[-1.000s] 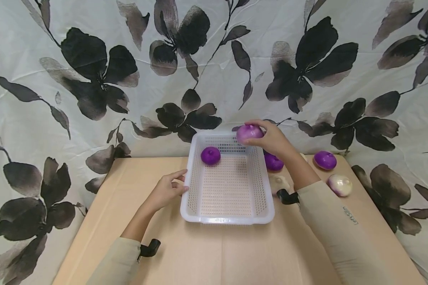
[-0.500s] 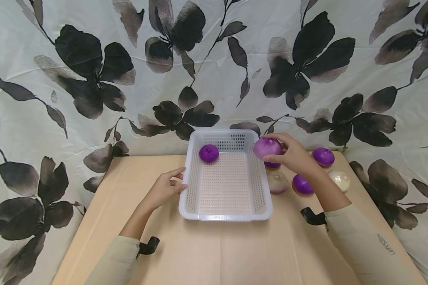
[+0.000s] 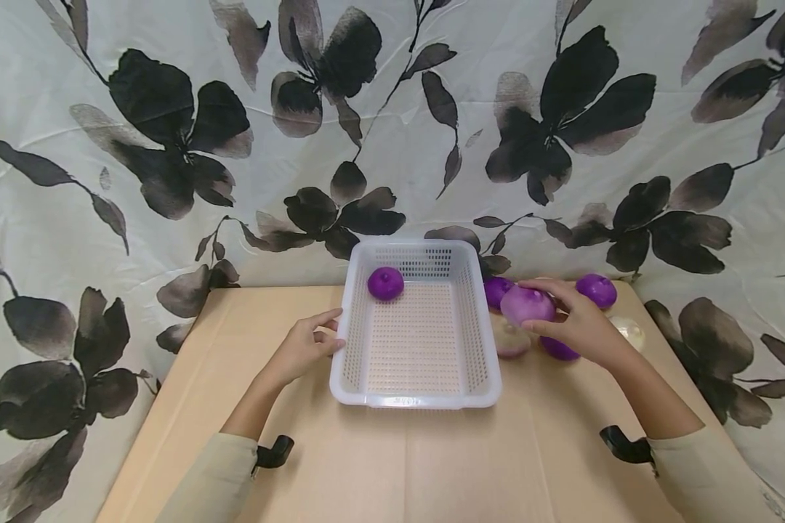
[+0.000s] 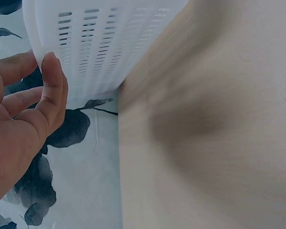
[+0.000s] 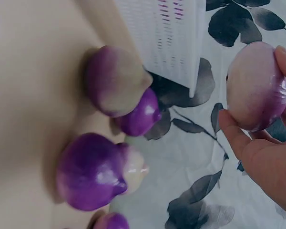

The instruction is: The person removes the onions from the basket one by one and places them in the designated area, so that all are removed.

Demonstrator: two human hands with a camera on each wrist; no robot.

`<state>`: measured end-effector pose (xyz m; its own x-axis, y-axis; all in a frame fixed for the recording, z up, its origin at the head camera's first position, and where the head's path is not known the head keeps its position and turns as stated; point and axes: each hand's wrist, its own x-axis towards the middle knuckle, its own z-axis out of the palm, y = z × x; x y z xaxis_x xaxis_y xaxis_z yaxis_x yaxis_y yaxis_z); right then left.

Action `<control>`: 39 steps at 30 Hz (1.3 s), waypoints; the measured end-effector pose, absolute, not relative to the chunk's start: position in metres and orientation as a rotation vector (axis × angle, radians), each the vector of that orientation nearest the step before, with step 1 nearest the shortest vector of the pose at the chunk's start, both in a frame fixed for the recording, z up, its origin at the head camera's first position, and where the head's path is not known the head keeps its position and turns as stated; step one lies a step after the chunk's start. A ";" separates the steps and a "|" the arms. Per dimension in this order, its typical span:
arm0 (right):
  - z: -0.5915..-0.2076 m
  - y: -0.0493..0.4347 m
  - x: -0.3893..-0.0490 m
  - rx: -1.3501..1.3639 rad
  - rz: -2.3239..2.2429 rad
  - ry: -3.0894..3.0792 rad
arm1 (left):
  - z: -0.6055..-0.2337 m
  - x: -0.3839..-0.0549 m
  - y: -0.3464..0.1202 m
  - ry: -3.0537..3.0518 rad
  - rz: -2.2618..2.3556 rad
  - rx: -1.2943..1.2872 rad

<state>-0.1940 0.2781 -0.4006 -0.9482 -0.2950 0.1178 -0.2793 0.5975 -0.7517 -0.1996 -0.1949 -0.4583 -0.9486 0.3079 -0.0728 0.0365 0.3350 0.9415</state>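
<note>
A white perforated plastic basket point(image 3: 415, 401) stands mid-table with one purple onion point(image 3: 386, 283) in its far left corner. My left hand point(image 3: 306, 347) pinches the basket's left rim; in the left wrist view, thumb and fingers sit on either side of the rim point(image 4: 35, 38). To the basket's right, my right hand point(image 3: 585, 327) grips a pinkish-purple onion point(image 3: 526, 305). The right wrist view shows this onion point(image 5: 255, 88) raised above the others, pale on one side, between thumb and fingers. Beneath it lie a pale onion point(image 3: 510, 340) and a purple onion point(image 3: 558, 349), partly covered.
More onions lie at the table's far right: a purple one point(image 3: 496, 290) beside the basket, another purple one point(image 3: 596, 290) near the back edge, and a whitish one point(image 3: 630, 333) behind my right hand. A floral cloth point(image 3: 432, 145) hangs behind the wooden table point(image 3: 392, 465).
My right hand has carried the held onion from over the basket's far right corner rightward and down, over the other onions. The left hand stays at the rim.
</note>
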 end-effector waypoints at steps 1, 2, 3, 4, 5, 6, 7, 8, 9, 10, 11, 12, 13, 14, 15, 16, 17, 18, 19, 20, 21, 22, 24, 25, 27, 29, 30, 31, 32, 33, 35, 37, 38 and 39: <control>-0.403 0.281 -0.191 -0.528 -1.300 2.792 | -0.458 -0.199 -0.195 2.360 1.658 0.311; -0.405 0.284 -0.188 -0.549 -1.293 2.795 | -0.459 -0.199 -0.194 2.358 1.660 0.311; -0.407 0.286 -0.185 -0.562 -1.280 2.802 | -0.459 -0.199 -0.194 2.354 1.661 0.311; -0.410 0.289 -0.182 -0.577 -1.274 2.806 | -0.460 -0.199 -0.193 2.352 1.660 0.311; -0.413 0.292 -0.178 -0.590 -1.273 2.802 | -0.461 -0.199 -0.193 2.353 1.658 0.312; -0.416 0.294 -0.175 -0.604 -1.272 2.797 | -0.462 -0.199 -0.193 2.352 1.656 0.313; -0.419 0.296 -0.172 -0.616 -1.268 2.792 | -0.463 -0.199 -0.192 2.353 1.651 0.315; -0.422 0.298 -0.168 -0.616 -1.261 2.783 | -0.464 -0.199 -0.192 2.355 1.647 0.317; -0.425 0.300 -0.165 -0.614 -1.247 2.774 | -0.464 -0.199 -0.192 2.358 1.642 0.317; -0.428 0.302 -0.162 -0.616 -1.238 2.759 | -0.465 -0.199 -0.192 2.363 1.637 0.318; -0.432 0.303 -0.160 -0.624 -1.236 2.738 | -0.465 -0.199 -0.192 2.367 1.634 0.317; -0.436 0.305 -0.158 -0.641 -1.238 2.721 | -0.465 -0.199 -0.192 2.369 1.631 0.316; -0.440 0.307 -0.156 -0.644 -1.233 2.711 | -0.465 -0.199 -0.192 2.372 1.627 0.316; -0.444 0.308 -0.154 -0.645 -1.222 2.700 | -0.465 -0.199 -0.192 2.374 1.625 0.315; -0.448 0.309 -0.152 -0.655 -1.213 2.687 | -0.464 -0.199 -0.192 2.377 1.624 0.315; -0.452 0.310 -0.151 -0.670 -1.219 2.667 | -0.463 -0.199 -0.192 2.379 1.626 0.314; -0.456 0.311 -0.149 -0.684 -1.221 2.648 | -0.462 -0.198 -0.192 2.382 1.625 0.314; -0.459 0.312 -0.148 -0.692 -1.213 2.636 | -0.461 -0.198 -0.191 2.383 1.626 0.315; -0.462 0.312 -0.146 -0.691 -1.200 2.626 | -0.461 -0.198 -0.191 2.383 1.627 0.317; -0.465 0.312 -0.145 -0.699 -1.194 2.618 | -0.460 -0.198 -0.191 2.384 1.629 0.315; -0.467 0.311 -0.144 -0.708 -1.187 2.614 | -0.460 -0.198 -0.191 2.384 1.631 0.314; -0.470 0.310 -0.143 -0.719 -1.184 2.613 | -0.459 -0.198 -0.192 2.385 1.629 0.314; -0.476 0.309 -0.142 -0.737 -1.170 2.630 | -0.459 -0.199 -0.192 2.387 1.626 0.311; -0.479 0.307 -0.141 -0.738 -1.166 2.638 | -0.460 -0.199 -0.192 2.387 1.625 0.309; -0.485 0.305 -0.141 -0.754 -1.170 2.642 | -0.460 -0.199 -0.193 2.387 1.625 0.306; -0.490 0.304 -0.141 -0.750 -1.166 2.644 | -0.461 -0.200 -0.193 2.384 1.628 0.301; -0.492 0.303 -0.141 -0.748 -1.155 2.647 | -0.461 -0.200 -0.193 2.382 1.630 0.299; -0.494 0.303 -0.141 -0.752 -1.148 2.651 | -0.461 -0.200 -0.193 2.382 1.630 0.298; -0.496 0.302 -0.141 -0.762 -1.140 2.653 | -0.461 -0.200 -0.193 2.382 1.630 0.296; -0.497 0.302 -0.141 -0.766 -1.122 2.664 | -0.461 -0.200 -0.193 2.382 1.629 0.295; -0.499 0.301 -0.142 -0.787 -1.098 2.670 | -0.460 -0.199 -0.193 2.388 1.626 0.293; -0.500 0.300 -0.142 -0.801 -1.083 2.669 | -0.460 -0.199 -0.194 2.391 1.625 0.290; -0.500 0.300 -0.142 -0.802 -1.075 2.663 | -0.460 -0.198 -0.194 2.392 1.626 0.288; -0.501 0.299 -0.142 -0.798 -1.071 2.659 | -0.460 -0.198 -0.194 2.391 1.628 0.288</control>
